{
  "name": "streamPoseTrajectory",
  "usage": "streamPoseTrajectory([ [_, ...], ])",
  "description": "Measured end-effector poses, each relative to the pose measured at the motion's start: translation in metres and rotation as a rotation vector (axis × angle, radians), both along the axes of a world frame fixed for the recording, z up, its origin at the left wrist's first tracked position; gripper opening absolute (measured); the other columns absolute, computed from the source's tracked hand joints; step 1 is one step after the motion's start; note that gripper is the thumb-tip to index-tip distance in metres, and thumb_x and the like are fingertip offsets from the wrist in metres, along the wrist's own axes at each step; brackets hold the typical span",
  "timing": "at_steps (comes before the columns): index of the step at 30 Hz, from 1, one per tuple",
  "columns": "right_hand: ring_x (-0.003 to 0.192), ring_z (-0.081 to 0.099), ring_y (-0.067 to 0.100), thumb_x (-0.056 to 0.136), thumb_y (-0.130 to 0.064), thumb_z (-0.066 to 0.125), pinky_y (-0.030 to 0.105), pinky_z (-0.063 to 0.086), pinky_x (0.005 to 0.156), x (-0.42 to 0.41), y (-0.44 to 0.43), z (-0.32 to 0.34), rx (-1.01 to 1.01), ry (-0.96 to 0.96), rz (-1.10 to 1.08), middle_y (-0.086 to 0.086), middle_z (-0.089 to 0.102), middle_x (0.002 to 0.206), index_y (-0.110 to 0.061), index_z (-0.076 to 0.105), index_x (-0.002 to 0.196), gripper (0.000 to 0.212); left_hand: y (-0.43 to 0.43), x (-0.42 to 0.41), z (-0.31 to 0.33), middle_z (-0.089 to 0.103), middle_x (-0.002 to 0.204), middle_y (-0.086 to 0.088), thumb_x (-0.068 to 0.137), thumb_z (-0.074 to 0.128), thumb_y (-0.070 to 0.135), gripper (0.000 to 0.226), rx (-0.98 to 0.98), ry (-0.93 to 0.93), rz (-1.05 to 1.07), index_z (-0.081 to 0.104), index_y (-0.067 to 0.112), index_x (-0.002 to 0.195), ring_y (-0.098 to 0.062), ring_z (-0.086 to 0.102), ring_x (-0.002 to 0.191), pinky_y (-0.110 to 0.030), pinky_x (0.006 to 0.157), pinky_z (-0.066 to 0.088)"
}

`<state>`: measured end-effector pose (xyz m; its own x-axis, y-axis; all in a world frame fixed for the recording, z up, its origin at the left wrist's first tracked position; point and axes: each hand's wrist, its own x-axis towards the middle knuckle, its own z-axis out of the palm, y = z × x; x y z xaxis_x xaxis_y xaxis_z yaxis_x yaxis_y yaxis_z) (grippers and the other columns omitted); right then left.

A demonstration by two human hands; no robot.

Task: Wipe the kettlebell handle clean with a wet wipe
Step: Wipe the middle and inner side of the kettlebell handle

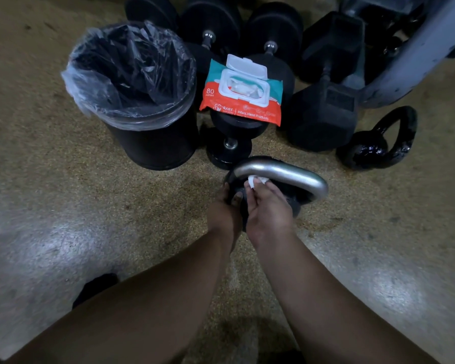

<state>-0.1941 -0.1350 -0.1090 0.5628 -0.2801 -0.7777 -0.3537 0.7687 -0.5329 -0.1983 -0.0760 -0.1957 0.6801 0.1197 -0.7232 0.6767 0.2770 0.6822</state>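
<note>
A black kettlebell with a silver handle (286, 173) stands on the floor at the centre of the head view. My right hand (267, 206) pinches a small white wet wipe (254, 182) and holds it against the underside of the handle near its left end. Curled round the left side of the black body (292, 202), my left hand (225, 208) steadies the kettlebell. Much of the body is hidden by both hands.
An open pack of wet wipes (241, 91) lies on a black dumbbell (230, 143). A black bin (139, 101) with a clear liner stands to the left. More dumbbells (323, 111) and a second kettlebell (378, 143) lie behind and to the right.
</note>
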Motion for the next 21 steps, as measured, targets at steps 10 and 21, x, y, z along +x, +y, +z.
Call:
streamPoseTrajectory([
  [10,0.083,0.076,0.016,0.085,0.007,0.072,0.020,0.059,0.075,0.002,-0.010,0.001,-0.167,-0.011,0.072,0.013,0.076,0.092,0.000,0.067,0.103,0.020,0.000,-0.001,-0.016,0.068,0.130,0.000,0.100,0.059,0.023,0.039,0.160,-0.049,-0.073,0.059,0.024,0.139,-0.021,0.064,0.118,-0.045,0.106,0.049],
  [21,0.086,0.075,0.013,0.087,-0.001,0.073,0.018,0.056,0.074,-0.004,-0.017,-0.004,-0.309,-0.001,0.203,0.006,0.078,0.093,-0.007,0.070,0.100,0.015,0.004,0.002,-0.007,0.072,0.123,0.003,0.098,0.063,0.025,0.033,0.114,0.029,0.034,0.066,0.032,0.130,-0.019,0.066,0.114,-0.039,0.101,0.051],
])
